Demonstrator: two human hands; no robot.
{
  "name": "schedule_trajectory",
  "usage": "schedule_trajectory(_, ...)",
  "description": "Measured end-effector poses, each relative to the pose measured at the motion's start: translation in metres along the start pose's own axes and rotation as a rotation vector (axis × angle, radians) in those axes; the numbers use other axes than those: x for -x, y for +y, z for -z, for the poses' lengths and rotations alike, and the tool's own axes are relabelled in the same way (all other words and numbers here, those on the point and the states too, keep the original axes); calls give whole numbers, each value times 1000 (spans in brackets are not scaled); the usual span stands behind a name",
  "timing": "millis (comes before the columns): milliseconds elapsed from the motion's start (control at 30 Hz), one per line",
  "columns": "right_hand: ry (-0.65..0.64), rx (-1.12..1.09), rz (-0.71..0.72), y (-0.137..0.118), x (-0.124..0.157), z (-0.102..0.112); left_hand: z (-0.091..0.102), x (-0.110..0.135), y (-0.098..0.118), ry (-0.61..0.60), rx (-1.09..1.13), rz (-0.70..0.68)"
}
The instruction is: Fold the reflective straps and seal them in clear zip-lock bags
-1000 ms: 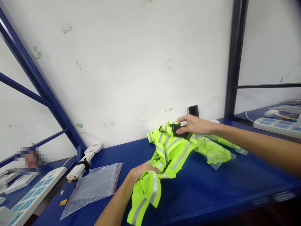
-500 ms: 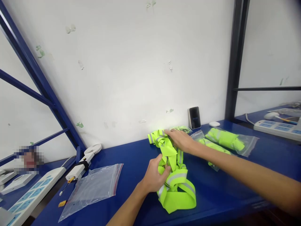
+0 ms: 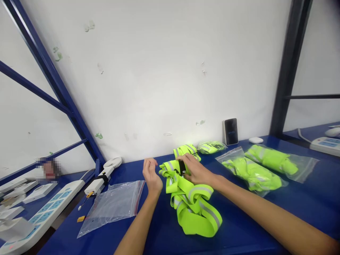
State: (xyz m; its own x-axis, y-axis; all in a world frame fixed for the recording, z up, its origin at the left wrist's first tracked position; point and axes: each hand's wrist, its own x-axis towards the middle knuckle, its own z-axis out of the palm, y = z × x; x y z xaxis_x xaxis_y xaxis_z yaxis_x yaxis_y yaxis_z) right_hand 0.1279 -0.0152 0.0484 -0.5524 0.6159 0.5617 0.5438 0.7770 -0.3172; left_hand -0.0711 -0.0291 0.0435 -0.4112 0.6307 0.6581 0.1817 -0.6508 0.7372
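Observation:
A fluorescent yellow-green reflective strap (image 3: 198, 216) with silver stripes lies in loose loops on the blue table. My right hand (image 3: 195, 170) grips its upper part, beside a black piece that looks like a buckle (image 3: 182, 166). My left hand (image 3: 153, 179) is just left of the strap, raised and apart from it, with loosely bent fingers and nothing in them. Behind my right hand lies another folded strap (image 3: 187, 150) of the same colour.
Bagged yellow-green straps (image 3: 252, 173) lie at right, another bagged bundle (image 3: 211, 147) by the wall. At left are a clear zip bag (image 3: 114, 203), a small white fan (image 3: 113, 163) and a power strip (image 3: 50, 212). A dark-screened device (image 3: 230, 131) stands at the back.
My left hand has let go of the strap and moved up and left. My right hand now holds the strap near the black piece, pulled nearer from the folded strap behind.

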Motion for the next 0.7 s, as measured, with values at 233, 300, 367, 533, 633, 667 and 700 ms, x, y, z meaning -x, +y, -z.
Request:
schedule_trajectory(233,29,64,-2,14,8,-26,-11,6,-17,-510,396,468)
schedule_trajectory(300,103,80,-24,13,11,-27,-16,13,-17,-559,423,448)
schedule_trajectory(367,176,43,-8,12,14,-28,-18,17,-16,-579,430,435)
schedule_trajectory(533,194,-89,152,11,17,-31,-13,21,-16,-672,556,625)
schedule_trajectory(633,161,-57,205,10,19,-32,-8,24,-14,-729,636,777)
schedule_trajectory(667,151,-36,215,9,19,-32,-8,25,-14,-740,657,813)
schedule_trajectory(700,141,-12,221,9,19,-32,-8,26,-13,-745,675,844)
